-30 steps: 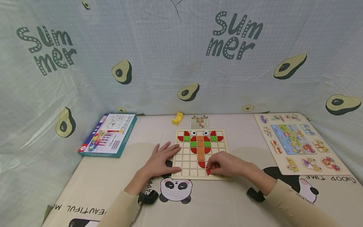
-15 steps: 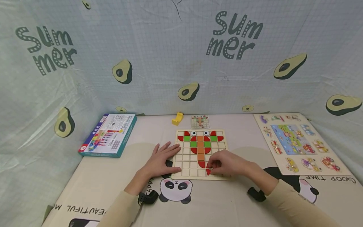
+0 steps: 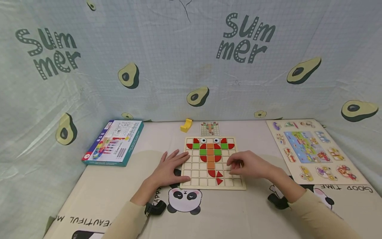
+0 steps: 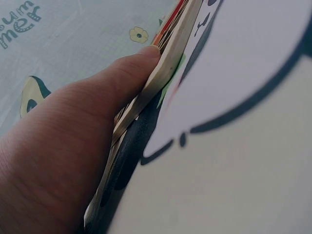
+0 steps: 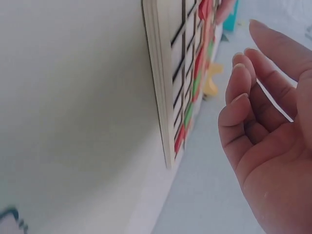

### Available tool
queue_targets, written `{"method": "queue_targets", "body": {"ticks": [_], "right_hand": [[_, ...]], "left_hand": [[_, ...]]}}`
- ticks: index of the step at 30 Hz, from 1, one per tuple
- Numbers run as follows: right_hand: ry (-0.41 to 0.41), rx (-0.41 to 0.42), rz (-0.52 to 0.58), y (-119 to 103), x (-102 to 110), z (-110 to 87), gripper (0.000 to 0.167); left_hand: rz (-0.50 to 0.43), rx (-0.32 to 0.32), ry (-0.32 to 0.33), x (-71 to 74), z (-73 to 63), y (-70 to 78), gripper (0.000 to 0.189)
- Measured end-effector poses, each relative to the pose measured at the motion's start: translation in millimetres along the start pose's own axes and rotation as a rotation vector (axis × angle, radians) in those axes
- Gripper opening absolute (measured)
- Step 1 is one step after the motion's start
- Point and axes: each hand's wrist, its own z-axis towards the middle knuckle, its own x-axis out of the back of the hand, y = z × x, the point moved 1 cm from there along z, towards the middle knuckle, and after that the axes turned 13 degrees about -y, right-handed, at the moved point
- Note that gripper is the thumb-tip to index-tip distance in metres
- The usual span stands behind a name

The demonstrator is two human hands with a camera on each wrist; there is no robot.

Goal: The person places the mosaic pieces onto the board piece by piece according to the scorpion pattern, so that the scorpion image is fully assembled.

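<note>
A square wooden grid board (image 3: 195, 171) lies on the table with red, green and orange pieces set in its cells. My left hand (image 3: 170, 168) rests spread on the board's left edge; in the left wrist view the thumb (image 4: 131, 68) touches its rim. Low on the board are two red triangles (image 3: 219, 181), one above the other, right of a red rounded piece (image 3: 211, 173). To their right, my right hand (image 3: 250, 164) hovers over the board's right side, holding nothing. The right wrist view shows its fingers (image 5: 239, 80) loosely curled, apart from the board.
Behind the board lie a small pattern card (image 3: 210, 128) and a yellow block (image 3: 186, 125). At the left is a flat boxed toy (image 3: 114, 142). A wooden picture puzzle (image 3: 316, 151) lies at the right. Fabric walls (image 3: 161, 66) stand around the table.
My right hand has let go of the lower red triangle and moved up and to the right, uncovering both triangles. My left hand has stayed put.
</note>
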Motion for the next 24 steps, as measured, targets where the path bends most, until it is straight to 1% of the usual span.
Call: {"method": "queue_targets", "body": {"ticks": [5,9,18,21,24], "right_hand": [[0.052,-0.005,0.003,6.6,9.3,-9.2,0.021],[0.092,-0.007,0.026,15.0,15.1,-16.4,0.029],[0.162,0.009,0.086,31.2,18.0,-27.2,0.047],[0.182,0.004,0.097,34.2,18.7,-30.8,0.05],[0.205,0.002,0.093,36.9,19.5,-33.7,0.05]], "left_hand": [[-0.001,-0.004,0.005,-0.1,0.6,0.1,0.089],[-0.003,-0.009,0.008,-0.4,1.7,0.1,0.089],[0.002,-0.012,0.0,-0.5,3.2,-0.7,0.089],[0.001,-0.01,0.0,-1.1,1.9,-0.5,0.089],[-0.012,-0.004,0.004,-2.2,-0.5,-0.3,0.088]]}}
